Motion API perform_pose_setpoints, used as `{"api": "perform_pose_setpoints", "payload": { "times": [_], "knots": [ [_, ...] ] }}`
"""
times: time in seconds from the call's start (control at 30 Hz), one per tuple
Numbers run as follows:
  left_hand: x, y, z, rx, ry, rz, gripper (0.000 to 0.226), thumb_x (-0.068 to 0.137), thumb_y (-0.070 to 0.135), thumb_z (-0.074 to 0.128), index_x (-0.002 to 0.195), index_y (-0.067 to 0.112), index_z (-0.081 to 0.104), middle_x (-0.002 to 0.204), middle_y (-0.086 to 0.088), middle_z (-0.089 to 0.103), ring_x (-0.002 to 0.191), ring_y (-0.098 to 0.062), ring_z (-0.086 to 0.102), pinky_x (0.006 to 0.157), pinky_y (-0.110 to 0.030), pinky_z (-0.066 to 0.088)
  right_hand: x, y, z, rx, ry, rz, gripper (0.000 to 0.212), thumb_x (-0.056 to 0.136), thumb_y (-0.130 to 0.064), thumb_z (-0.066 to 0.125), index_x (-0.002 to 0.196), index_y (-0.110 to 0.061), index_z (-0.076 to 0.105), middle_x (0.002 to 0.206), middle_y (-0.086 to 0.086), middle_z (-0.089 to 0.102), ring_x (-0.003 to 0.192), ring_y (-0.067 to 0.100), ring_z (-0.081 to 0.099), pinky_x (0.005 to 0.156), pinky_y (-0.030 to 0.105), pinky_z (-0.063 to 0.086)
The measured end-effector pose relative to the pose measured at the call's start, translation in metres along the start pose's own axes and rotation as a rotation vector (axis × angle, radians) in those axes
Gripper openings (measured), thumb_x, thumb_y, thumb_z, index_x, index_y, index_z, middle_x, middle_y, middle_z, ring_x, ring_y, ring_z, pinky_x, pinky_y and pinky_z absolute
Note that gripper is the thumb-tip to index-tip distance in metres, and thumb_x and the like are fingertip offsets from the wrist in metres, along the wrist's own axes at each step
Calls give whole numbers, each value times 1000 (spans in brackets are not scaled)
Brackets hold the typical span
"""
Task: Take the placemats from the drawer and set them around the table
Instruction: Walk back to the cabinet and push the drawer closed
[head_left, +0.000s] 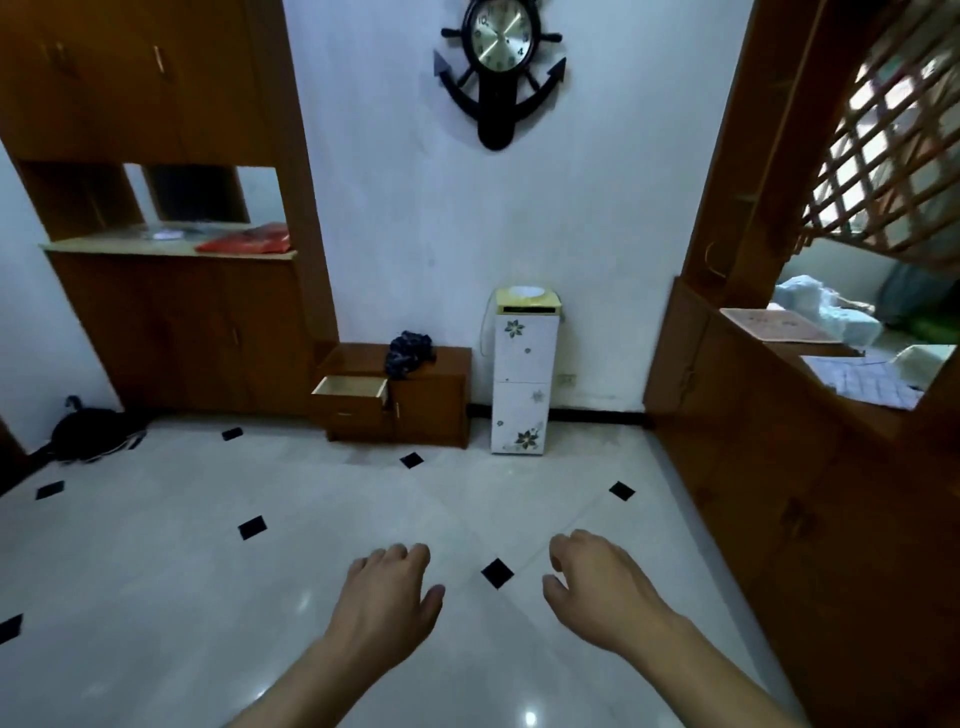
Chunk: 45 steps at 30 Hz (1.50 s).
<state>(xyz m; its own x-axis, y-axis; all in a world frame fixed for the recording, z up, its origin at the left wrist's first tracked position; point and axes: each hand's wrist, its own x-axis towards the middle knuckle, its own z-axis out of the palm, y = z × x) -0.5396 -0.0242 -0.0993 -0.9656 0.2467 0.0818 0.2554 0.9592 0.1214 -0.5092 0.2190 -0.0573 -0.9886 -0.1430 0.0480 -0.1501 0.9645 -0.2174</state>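
A small low wooden cabinet (431, 405) stands against the far wall, and its top left drawer (349, 391) is pulled out; the pale inside shows, and I see no placemats in it from here. No table is in view. My left hand (387, 597) and my right hand (597, 587) hang low in front of me over the floor, well short of the cabinet. Both hold nothing, with fingers loosely curled and apart.
A tall wooden cupboard (171, 322) with a red item (247, 240) on its counter fills the left. A white flowered stand (524, 374) sits right of the low cabinet, a dark cloth (410, 353) on top. A wooden partition (779, 441) lines the right. Black bag (91, 434) lies at left.
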Motion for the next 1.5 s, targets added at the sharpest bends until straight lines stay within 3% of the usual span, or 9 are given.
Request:
{"api": "perform_pose_setpoints", "payload": {
  "times": [0.17, 0.37, 0.63, 0.77, 0.97, 1.1, 1.37, 1.5],
  "knots": [
    [109, -30, 2, 55, 14, -47, 38, 92, 52, 44, 115, 23, 53, 107, 1, 61, 100, -21, 56, 89, -36, 42, 127, 17, 11, 24, -3, -47, 25, 92, -36, 48, 96, -13, 55, 97, 6, 58, 90, 25, 57, 76, 35, 48],
    [225, -93, 7, 106, 16, -217, 39, 91, 52, 45, 114, 21, 55, 106, -2, 63, 99, -24, 58, 83, -38, 42, 307, 14, 36, 61, -32, -236, 21, 91, -35, 48, 91, -15, 53, 94, 5, 56, 86, 25, 57, 72, 34, 44],
    [307, -203, -13, 75, 35, -518, 40, 92, 49, 46, 117, 20, 54, 107, -2, 61, 100, -24, 56, 88, -37, 42, 498, -69, 68, 67, -142, -513, 22, 90, -39, 49, 93, -19, 55, 93, 3, 58, 82, 23, 57, 71, 36, 49],
    [357, -274, -1, 41, 30, -600, 41, 92, 48, 46, 123, 21, 52, 109, -1, 60, 103, -23, 56, 90, -35, 40, 585, -109, 99, 71, -189, -567, 22, 91, -37, 48, 92, -16, 54, 94, 5, 57, 81, 24, 57, 67, 34, 44],
    [472, -397, 12, -6, 56, -536, 40, 92, 48, 48, 118, 19, 56, 104, -1, 62, 96, -22, 57, 80, -32, 44, 724, -166, 142, 37, -191, -504, 21, 90, -37, 50, 92, -17, 56, 91, 4, 59, 82, 24, 57, 67, 34, 47],
    [570, -470, 11, -34, 21, -447, 40, 92, 48, 48, 120, 19, 55, 109, -2, 62, 99, -21, 57, 82, -32, 44, 819, -190, 156, 38, -204, -396, 22, 88, -37, 51, 91, -17, 56, 90, 4, 60, 81, 24, 57, 68, 35, 47],
    [744, -565, 23, -34, -24, -247, 40, 93, 48, 48, 121, 20, 55, 111, -2, 62, 100, -19, 56, 81, -32, 44, 982, -205, 182, 57, -215, -238, 18, 88, -35, 49, 93, -18, 54, 92, 5, 57, 82, 25, 58, 67, 36, 45],
    [833, -611, 40, -31, -49, -201, 42, 95, 48, 47, 127, 21, 52, 118, -1, 60, 105, -18, 55, 85, -30, 44, 1081, -220, 215, 101, -200, -243, 19, 90, -35, 49, 95, -17, 53, 96, 7, 59, 88, 28, 59, 69, 35, 42]
  ]
}}
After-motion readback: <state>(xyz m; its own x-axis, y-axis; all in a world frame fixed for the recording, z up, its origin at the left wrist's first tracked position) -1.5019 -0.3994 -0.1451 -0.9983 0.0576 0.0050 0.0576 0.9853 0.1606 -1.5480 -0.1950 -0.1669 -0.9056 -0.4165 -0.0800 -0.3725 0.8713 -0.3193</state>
